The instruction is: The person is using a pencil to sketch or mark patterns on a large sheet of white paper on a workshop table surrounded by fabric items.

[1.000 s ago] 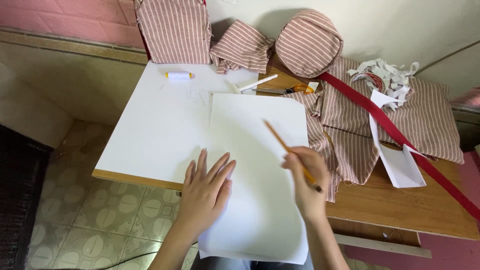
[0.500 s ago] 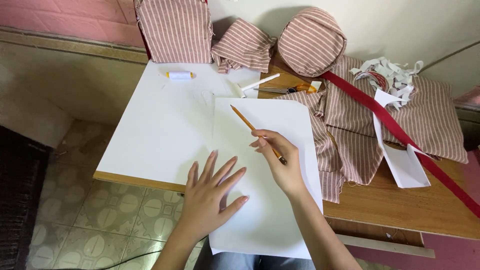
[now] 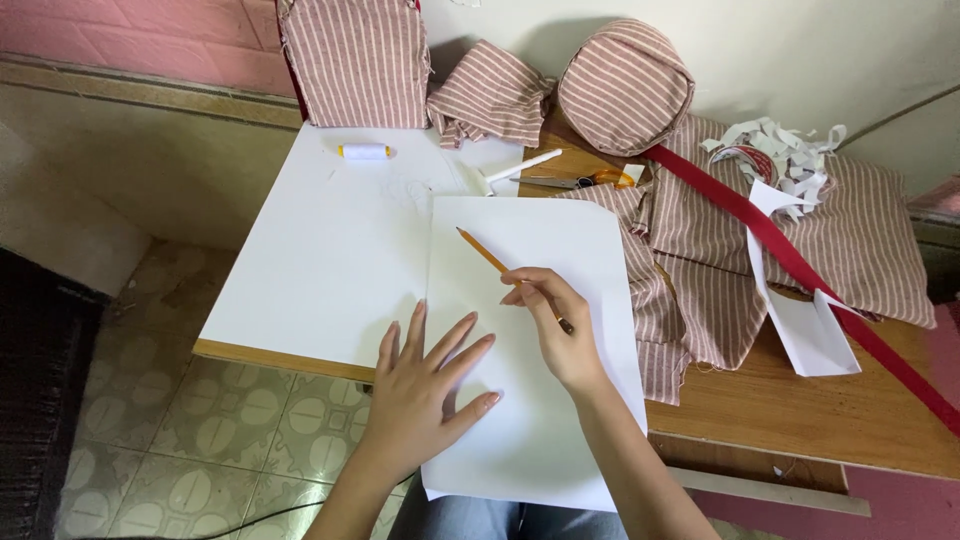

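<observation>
The brown wooden surface (image 3: pixel 800 420) stands against a cream wall above patterned floor tiles (image 3: pixel 240 420) (pink brick shows upper left). The left hand (image 3: pixel 425 395) lies flat, fingers spread, on the white paper sheet (image 3: pixel 560 250); the right hand (image 3: pixel 560 325) pinches the orange pencil (image 3: pixel 485 255) above it

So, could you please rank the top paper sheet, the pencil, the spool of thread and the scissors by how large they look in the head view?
1. top paper sheet
2. pencil
3. scissors, partly hidden, so unsure against the pencil
4. spool of thread
</observation>
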